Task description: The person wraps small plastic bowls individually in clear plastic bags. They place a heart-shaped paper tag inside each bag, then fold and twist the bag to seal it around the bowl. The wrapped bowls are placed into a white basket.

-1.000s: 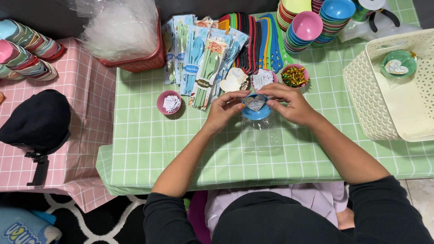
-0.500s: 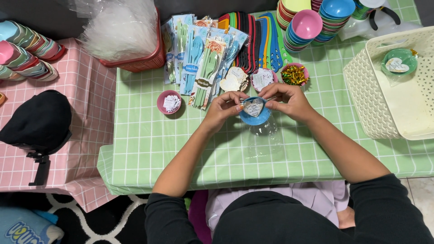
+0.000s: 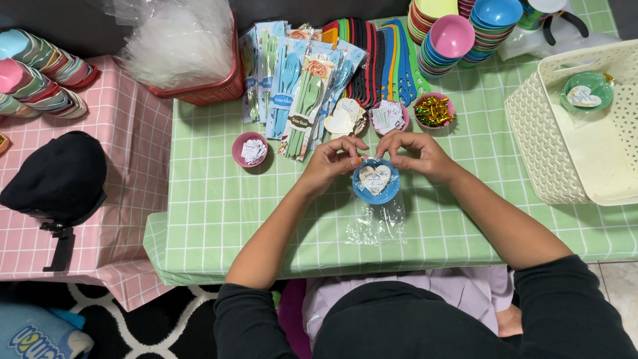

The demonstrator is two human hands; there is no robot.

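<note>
Green checked table [image 3: 219,199]: blue bowl [image 3: 376,181] now flat, heart card up; both hands' fingers [image 3: 353,158] pinching rim.

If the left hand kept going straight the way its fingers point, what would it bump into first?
The left hand points toward the right hand, above the blue bowl with the heart card. It would probably meet the right hand's fingertips first, as they are nearly touching already.

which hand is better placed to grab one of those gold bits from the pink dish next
Probably the right hand: it sits just below the pink dish of gold bits, while the left hand is further off. Both hands pinch the top of the blue bowl in its clear bag.
</note>
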